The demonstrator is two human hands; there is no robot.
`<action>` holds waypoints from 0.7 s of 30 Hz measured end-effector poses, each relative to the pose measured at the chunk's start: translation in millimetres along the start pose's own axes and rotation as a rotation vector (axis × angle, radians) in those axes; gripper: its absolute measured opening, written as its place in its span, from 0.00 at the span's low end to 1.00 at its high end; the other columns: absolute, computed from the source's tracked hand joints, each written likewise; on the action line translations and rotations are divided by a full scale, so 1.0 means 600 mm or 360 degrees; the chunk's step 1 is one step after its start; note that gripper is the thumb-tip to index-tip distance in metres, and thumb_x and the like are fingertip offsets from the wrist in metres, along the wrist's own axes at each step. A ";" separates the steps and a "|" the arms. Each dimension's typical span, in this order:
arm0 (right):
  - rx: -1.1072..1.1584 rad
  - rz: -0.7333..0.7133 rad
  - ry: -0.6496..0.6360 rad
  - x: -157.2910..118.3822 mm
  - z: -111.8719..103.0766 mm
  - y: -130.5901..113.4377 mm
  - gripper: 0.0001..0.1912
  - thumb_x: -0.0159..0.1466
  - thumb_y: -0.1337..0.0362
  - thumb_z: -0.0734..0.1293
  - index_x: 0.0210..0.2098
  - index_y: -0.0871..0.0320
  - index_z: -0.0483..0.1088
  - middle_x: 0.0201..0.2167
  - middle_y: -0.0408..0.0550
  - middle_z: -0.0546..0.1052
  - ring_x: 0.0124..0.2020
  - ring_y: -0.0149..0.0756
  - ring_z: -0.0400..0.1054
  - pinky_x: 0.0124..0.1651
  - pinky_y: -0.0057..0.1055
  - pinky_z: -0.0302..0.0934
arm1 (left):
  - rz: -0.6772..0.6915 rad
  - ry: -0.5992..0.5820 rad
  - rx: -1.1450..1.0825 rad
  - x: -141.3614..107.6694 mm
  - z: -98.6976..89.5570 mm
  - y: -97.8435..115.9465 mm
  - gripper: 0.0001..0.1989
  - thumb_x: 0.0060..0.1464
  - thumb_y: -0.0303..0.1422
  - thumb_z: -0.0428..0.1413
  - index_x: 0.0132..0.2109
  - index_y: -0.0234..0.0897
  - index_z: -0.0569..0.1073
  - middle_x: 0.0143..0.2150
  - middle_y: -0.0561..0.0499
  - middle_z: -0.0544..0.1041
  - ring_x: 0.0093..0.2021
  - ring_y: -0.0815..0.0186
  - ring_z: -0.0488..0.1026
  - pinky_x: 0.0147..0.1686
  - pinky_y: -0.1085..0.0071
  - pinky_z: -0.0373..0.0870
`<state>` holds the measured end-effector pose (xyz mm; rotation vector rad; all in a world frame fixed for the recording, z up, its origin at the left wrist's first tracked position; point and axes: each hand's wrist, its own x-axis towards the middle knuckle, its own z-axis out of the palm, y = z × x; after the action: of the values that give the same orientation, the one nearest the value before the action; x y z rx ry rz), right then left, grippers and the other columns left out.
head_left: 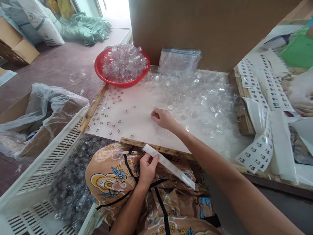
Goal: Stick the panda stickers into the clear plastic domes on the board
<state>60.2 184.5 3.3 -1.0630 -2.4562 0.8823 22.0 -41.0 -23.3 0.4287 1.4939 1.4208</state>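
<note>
My left hand (pixel 148 166) pinches a narrow white strip (pixel 171 168) over my lap, near the wooden front edge. Above the middle of the white tabletop (pixel 144 127) is my right hand (pixel 162 118), its fingers drawn together; whatever they may hold is too small to make out. Small dark printed pieces (pixel 105 116) lie scattered on the left part of the tabletop. Clear round plastic pieces (pixel 212 101) cover its right part. A red bowl (pixel 99 70) heaped with clear plastic pieces stands at the back left.
A clear bag (pixel 179 60) leans against a large cardboard panel (pixel 195 29). Printed sticker sheets (pixel 259 150) hang over the wooden right edge. At left stand a white slatted crate (pixel 51 156) with clear pieces and a plastic-lined carton (pixel 14 107).
</note>
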 end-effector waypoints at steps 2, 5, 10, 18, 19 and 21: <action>0.0125 0.0064 -0.0075 0.008 0.001 -0.010 0.06 0.62 0.68 0.64 0.36 0.59 0.73 0.30 0.45 0.77 0.32 0.33 0.68 0.36 0.27 0.58 | 0.0005 -0.0002 0.0020 0.000 0.000 0.000 0.15 0.45 0.42 0.64 0.31 0.34 0.74 0.24 0.51 0.76 0.21 0.67 0.71 0.23 0.70 0.72; 0.0196 0.0209 -0.0153 0.018 -0.001 -0.017 0.05 0.61 0.67 0.64 0.33 0.59 0.73 0.29 0.45 0.77 0.30 0.31 0.68 0.33 0.26 0.56 | 0.0004 -0.0008 0.0030 0.000 -0.001 -0.001 0.15 0.46 0.42 0.64 0.31 0.34 0.74 0.25 0.52 0.76 0.21 0.67 0.72 0.23 0.71 0.72; 0.0223 0.0415 -0.0196 0.021 -0.014 0.000 0.06 0.61 0.68 0.64 0.37 0.60 0.73 0.30 0.46 0.78 0.29 0.30 0.68 0.32 0.25 0.57 | -0.0009 -0.0001 0.0016 0.001 -0.002 -0.003 0.14 0.47 0.41 0.64 0.32 0.33 0.75 0.26 0.51 0.77 0.21 0.67 0.72 0.23 0.71 0.73; 0.0118 0.0544 -0.0100 0.017 -0.028 0.039 0.13 0.63 0.67 0.64 0.47 0.59 0.72 0.37 0.48 0.79 0.32 0.32 0.71 0.36 0.27 0.60 | -0.0013 -0.0015 0.0012 0.003 0.001 -0.005 0.14 0.47 0.41 0.64 0.32 0.33 0.75 0.26 0.51 0.77 0.21 0.67 0.72 0.23 0.71 0.73; 0.0085 0.0543 -0.0082 0.016 -0.028 0.042 0.14 0.64 0.68 0.63 0.48 0.59 0.72 0.36 0.49 0.79 0.33 0.33 0.71 0.37 0.28 0.61 | -0.0009 -0.0011 0.0010 0.003 0.001 -0.005 0.14 0.47 0.41 0.64 0.32 0.33 0.75 0.26 0.51 0.77 0.21 0.67 0.72 0.23 0.71 0.73; -0.0005 0.0536 -0.0030 0.013 -0.029 0.045 0.14 0.64 0.70 0.62 0.48 0.60 0.73 0.36 0.50 0.79 0.35 0.35 0.71 0.38 0.29 0.60 | 0.0001 -0.0004 0.0009 0.004 0.001 -0.004 0.14 0.47 0.41 0.64 0.32 0.33 0.75 0.26 0.51 0.77 0.21 0.67 0.72 0.23 0.71 0.74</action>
<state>78.4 211.9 -0.8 -1.5051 -2.3304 0.9875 22.6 -39.3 -26.4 0.4346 1.4965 1.4165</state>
